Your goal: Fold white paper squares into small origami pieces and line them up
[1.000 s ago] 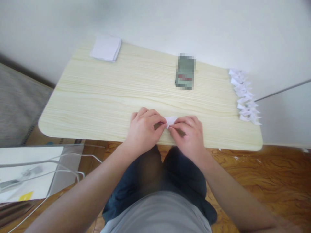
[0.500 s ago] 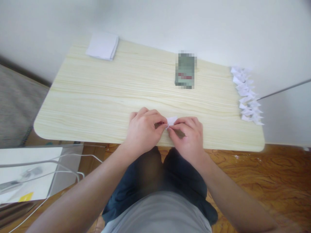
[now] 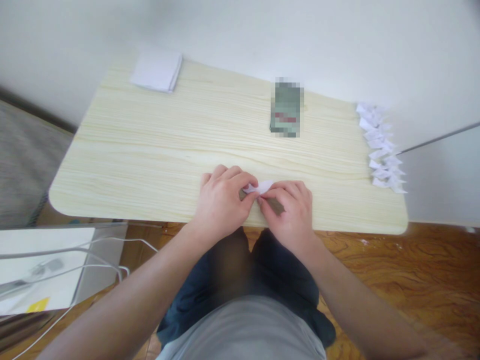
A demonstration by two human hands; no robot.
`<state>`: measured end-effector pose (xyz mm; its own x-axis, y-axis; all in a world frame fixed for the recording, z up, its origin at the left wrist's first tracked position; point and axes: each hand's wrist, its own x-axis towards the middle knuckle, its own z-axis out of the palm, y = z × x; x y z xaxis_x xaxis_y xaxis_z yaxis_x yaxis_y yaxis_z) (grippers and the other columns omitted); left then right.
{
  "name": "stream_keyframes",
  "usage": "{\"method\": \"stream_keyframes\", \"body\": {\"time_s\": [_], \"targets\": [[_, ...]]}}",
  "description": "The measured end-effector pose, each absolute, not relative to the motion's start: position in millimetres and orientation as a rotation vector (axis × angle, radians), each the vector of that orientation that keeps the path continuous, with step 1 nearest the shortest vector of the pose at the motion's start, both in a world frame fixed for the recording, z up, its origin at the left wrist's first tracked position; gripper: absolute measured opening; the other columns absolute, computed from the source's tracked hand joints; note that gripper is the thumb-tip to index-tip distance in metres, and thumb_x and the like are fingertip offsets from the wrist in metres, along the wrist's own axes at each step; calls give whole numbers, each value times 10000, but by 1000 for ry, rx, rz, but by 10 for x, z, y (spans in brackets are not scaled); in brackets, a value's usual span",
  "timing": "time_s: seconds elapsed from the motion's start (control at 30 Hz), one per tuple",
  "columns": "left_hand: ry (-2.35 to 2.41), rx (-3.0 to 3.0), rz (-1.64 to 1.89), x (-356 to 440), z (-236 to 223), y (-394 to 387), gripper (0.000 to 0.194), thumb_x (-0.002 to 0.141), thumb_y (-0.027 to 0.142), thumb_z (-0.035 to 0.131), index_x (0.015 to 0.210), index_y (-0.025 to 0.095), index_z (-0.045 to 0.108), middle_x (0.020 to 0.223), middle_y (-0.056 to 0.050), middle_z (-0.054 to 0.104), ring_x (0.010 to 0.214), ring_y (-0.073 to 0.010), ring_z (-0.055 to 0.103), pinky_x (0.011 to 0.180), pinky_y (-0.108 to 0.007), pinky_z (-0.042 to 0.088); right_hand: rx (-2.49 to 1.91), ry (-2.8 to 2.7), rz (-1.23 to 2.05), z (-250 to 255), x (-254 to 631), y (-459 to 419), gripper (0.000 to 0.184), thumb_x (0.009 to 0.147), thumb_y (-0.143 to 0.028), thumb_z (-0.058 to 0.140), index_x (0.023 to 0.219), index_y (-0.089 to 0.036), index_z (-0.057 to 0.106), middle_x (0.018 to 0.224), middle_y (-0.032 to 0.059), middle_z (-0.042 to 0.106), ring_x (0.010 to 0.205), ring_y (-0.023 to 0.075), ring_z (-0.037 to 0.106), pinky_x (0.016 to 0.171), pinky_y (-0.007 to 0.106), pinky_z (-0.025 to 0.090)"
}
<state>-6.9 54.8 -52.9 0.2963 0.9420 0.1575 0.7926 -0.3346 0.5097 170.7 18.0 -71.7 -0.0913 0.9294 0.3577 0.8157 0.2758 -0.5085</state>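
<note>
A small folded piece of white paper (image 3: 265, 186) is between my two hands at the front edge of the table. My left hand (image 3: 225, 200) has its thumb and index fingertip at the paper's left part, slightly apart from each other around it. From the other side, my right hand (image 3: 290, 207) pinches the paper's lower right part between thumb and index finger. The fingers cover much of the paper, so its exact shape is hard to make out. Both hands rest close to the pale wooden table (image 3: 150, 150).
A stack of white paper (image 3: 156, 72) lies at the table's back left. Near the back middle is a blurred green object (image 3: 286, 107). Several folded white paper pieces (image 3: 380, 145) line the right edge. Cables (image 3: 101, 257) run over a white box at lower left.
My left thumb and index finger have parted a little, and more of the paper shows between them. My right hand keeps its pinch almost in place.
</note>
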Motion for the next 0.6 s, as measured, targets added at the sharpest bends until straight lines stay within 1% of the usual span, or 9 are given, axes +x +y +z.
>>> {"method": "stream_keyframes", "body": {"time_s": [0.1, 0.23, 0.4, 0.6], "targets": [[1562, 2254, 612, -91, -537, 555, 69, 903, 306, 722, 919, 247, 688, 997, -17, 719, 1029, -274, 581, 868, -440, 402, -1562, -1938, 227, -717, 1713, 177, 84, 922, -273, 742, 992, -300, 780, 1051, 25, 737, 1046, 258, 598, 954, 468, 429], [1516, 2289, 597, -139, -557, 558, 35, 926, 282, 690, 906, 262, 709, 1040, -10, 721, 1042, -271, 578, 859, -439, 398, -1556, -1942, 227, -727, 1715, 183, 81, 928, -293, 740, 988, -311, 790, 1043, 23, 735, 1043, 254, 600, 953, 465, 427], [1485, 2284, 654, -182, -590, 552, 104, 962, 269, 645, 963, 268, 749, 1056, -9, 725, 1031, -253, 584, 866, -430, 412, -1561, -1932, 235, -728, 1719, 186, 104, 908, -273, 753, 1008, -293, 776, 1063, 21, 737, 1051, 251, 603, 959, 457, 430], [1458, 2271, 744, -203, -645, 551, 141, 965, 312, 657, 970, 273, 792, 1028, -10, 731, 1021, -241, 591, 887, -417, 436, -1565, -1923, 278, -708, 1728, 190, 156, 915, -222, 718, 1063, -263, 748, 1085, 26, 746, 1064, 252, 610, 982, 453, 437]]}}
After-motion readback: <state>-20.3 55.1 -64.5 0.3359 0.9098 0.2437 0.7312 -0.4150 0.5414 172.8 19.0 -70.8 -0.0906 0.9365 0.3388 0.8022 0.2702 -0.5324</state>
